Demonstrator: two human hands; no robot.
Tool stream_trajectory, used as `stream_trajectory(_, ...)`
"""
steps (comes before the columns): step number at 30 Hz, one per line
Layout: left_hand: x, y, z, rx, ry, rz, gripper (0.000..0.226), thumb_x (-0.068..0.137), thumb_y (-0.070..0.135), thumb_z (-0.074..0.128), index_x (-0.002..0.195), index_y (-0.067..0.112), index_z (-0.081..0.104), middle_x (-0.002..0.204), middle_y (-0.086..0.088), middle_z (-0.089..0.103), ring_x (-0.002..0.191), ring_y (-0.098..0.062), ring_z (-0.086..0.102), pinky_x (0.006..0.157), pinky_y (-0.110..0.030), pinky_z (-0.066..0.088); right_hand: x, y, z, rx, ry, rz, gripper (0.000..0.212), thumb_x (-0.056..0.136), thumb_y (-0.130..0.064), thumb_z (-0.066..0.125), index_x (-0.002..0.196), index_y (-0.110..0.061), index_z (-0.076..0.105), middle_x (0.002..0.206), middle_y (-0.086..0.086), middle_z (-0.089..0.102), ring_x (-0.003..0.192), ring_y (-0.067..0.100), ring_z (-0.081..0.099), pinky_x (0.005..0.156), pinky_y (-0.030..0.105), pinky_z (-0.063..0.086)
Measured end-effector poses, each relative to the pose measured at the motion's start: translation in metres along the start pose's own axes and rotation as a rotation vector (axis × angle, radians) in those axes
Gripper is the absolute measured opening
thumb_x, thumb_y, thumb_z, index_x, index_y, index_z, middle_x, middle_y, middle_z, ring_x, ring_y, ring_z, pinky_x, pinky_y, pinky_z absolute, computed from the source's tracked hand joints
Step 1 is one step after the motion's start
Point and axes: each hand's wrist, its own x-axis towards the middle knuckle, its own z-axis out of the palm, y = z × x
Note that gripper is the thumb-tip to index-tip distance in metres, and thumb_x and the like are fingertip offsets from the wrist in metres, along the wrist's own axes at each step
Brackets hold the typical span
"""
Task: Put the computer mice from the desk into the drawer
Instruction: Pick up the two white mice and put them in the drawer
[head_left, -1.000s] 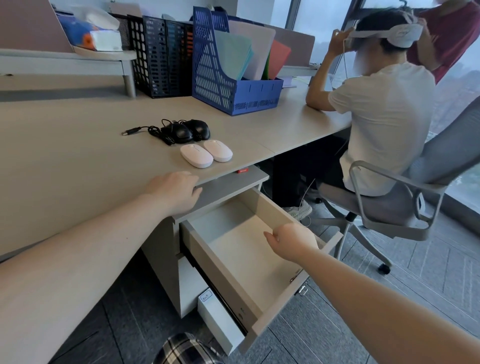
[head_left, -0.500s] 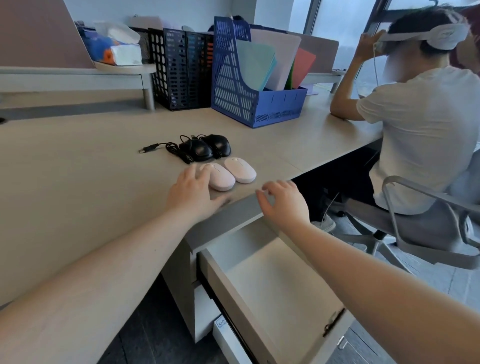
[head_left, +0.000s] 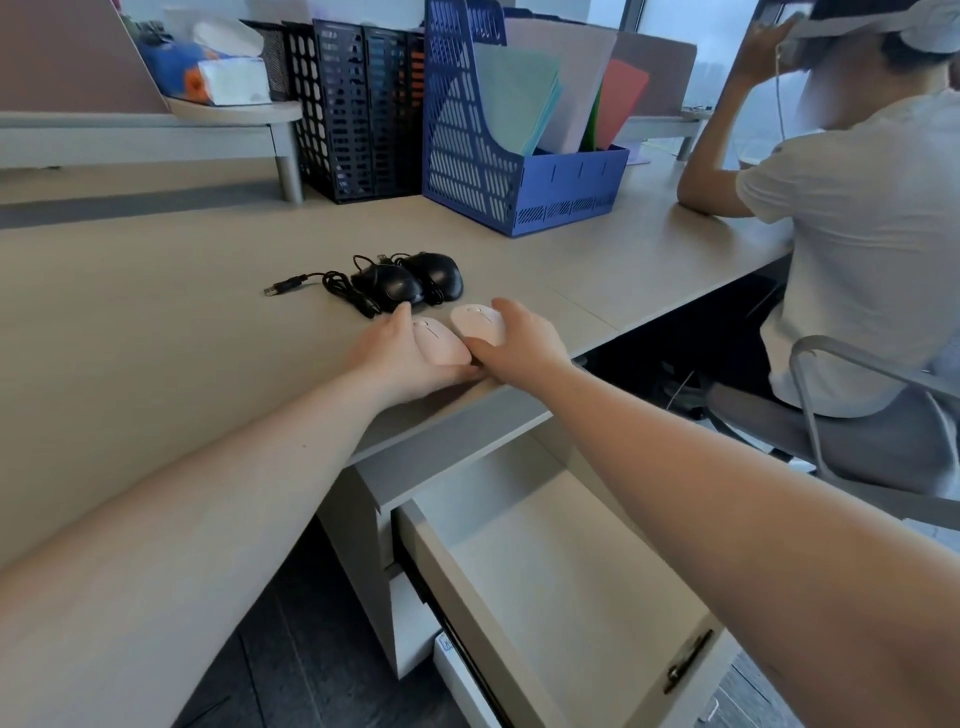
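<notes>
Both hands have been moved up from the drawer edge onto the desk (head_left: 156, 322) since the earlier frame, and each is now set on a pink mouse. At about 12 o'clock from the open drawer (head_left: 571, 561), near the desk's front edge, the two pink mice are seen side by side and touching. The left pink mouse (head_left: 440, 343) is cupped by the left hand (head_left: 400, 358), with one finger curled along its far left side and the hand half closed around it. The right pink mouse (head_left: 475, 322) is covered by the right hand (head_left: 519, 343), with fingers bent over its right side. Neither mouse looks lifted yet; both seem to be still resting on the desk. Each mouse's long side is pointed toward about 11 o'clock, away from the person. Just behind them, at 11 o'clock, two black mice (head_left: 410, 280) are left with their cords tangled and one plug lying out at 9 o'clock. Nothing is seen inside the drawer; its pale floor is bare. It lies at 6 o'clock from the hands, lower down, so the mice will likely need to be picked up and brought back and down. A blue file holder (head_left: 519, 171) with papers in it is seen at the back.
</notes>
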Motion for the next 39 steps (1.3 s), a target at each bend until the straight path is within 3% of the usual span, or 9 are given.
stream_trajectory(5,-0.022,0.015,0.005,0.113,0.021,-0.008,0.118,0.051,0.074,0.072,0.139,0.005,0.036,0.145,-0.013,0.039,0.136,-0.027,0.037,0.108,-0.039,0.036,-0.016,0.007,-0.021,-0.068,-0.070,0.015,0.059,0.080,-0.032,0.067,0.131,-0.010,0.049,0.126,0.012,0.060,0.117,0.031,0.055,0.085,0.034,0.047)
stream_trajectory(11,-0.070,0.044,0.019,0.156,0.028,0.087,0.095,0.057,0.063,0.076,0.125,0.006,0.044,0.132,-0.008,0.045,0.127,-0.025,0.040,0.101,-0.034,0.037,-0.058,0.033,-0.043,-0.106,-0.101,0.061,0.068,0.074,-0.036,0.071,0.133,-0.012,0.048,0.123,0.011,0.059,0.107,0.028,0.057,0.079,0.031,0.045)
stream_trajectory(16,-0.114,0.059,0.048,0.137,-0.013,0.202,0.094,0.067,0.054,0.074,0.137,0.005,0.034,0.135,-0.006,0.041,0.132,-0.022,0.033,0.106,-0.029,0.030,-0.100,0.076,-0.041,-0.120,-0.166,0.149,0.064,0.075,-0.033,0.070,0.130,-0.008,0.049,0.119,0.012,0.059,0.112,0.031,0.059,0.081,0.034,0.048)
stream_trajectory(20,-0.127,0.046,0.082,0.244,-0.104,0.096,0.113,0.061,0.062,0.074,0.145,0.007,0.023,0.142,-0.005,0.035,0.135,-0.022,0.032,0.105,-0.034,0.037,-0.118,0.099,-0.030,-0.123,-0.234,0.233,0.073,0.077,-0.031,0.069,0.140,-0.012,0.039,0.131,0.011,0.054,0.117,0.029,0.056,0.092,0.038,0.049)
stream_trajectory(24,-0.127,0.032,0.110,0.232,-0.118,-0.020,0.088,0.061,0.059,0.068,0.129,0.012,0.040,0.131,-0.001,0.044,0.127,-0.019,0.040,0.098,-0.034,0.043,-0.116,0.113,-0.009,-0.117,-0.311,0.228,0.074,0.077,-0.029,0.069,0.142,-0.017,0.035,0.120,0.006,0.057,0.102,0.024,0.055,0.081,0.033,0.049)
stream_trajectory(28,-0.119,0.014,0.135,0.250,-0.183,-0.080,0.077,0.061,0.047,0.067,0.126,0.014,0.042,0.127,0.001,0.046,0.124,-0.019,0.044,0.092,-0.033,0.044,-0.106,0.120,0.020,-0.173,-0.377,0.241,0.062,0.079,-0.028,0.067,0.133,-0.008,0.043,0.125,0.011,0.057,0.113,0.030,0.056,0.086,0.035,0.048)
stream_trajectory(32,-0.109,-0.001,0.158,0.308,-0.242,-0.097,0.079,0.064,0.046,0.069,0.128,0.011,0.040,0.129,-0.002,0.045,0.124,-0.020,0.045,0.093,-0.032,0.043,-0.096,0.129,0.052,-0.179,-0.425,0.250,0.043,0.075,-0.027,0.068,0.109,-0.008,0.049,0.108,0.010,0.057,0.089,0.028,0.054,0.072,0.032,0.046)
stream_trajectory(34,-0.104,-0.005,0.166,0.363,-0.269,-0.088,0.083,0.064,0.050,0.071,0.130,0.011,0.038,0.130,-0.002,0.044,0.122,-0.019,0.048,0.090,-0.031,0.043,-0.092,0.135,0.065,-0.198,-0.445,0.244,0.047,0.074,-0.029,0.067,0.112,-0.008,0.050,0.116,0.011,0.055,0.093,0.027,0.054,0.072,0.030,0.042)
stream_trajectory(39,-0.095,-0.009,0.180,0.517,-0.324,-0.073,0.095,0.062,0.061,0.073,0.133,0.010,0.036,0.132,-0.005,0.046,0.123,-0.019,0.050,0.088,-0.031,0.042,-0.087,0.144,0.082,-0.261,-0.494,0.232,0.065,0.075,-0.033,0.067,0.131,-0.010,0.045,0.129,0.011,0.054,0.117,0.029,0.055,0.092,0.036,0.051)
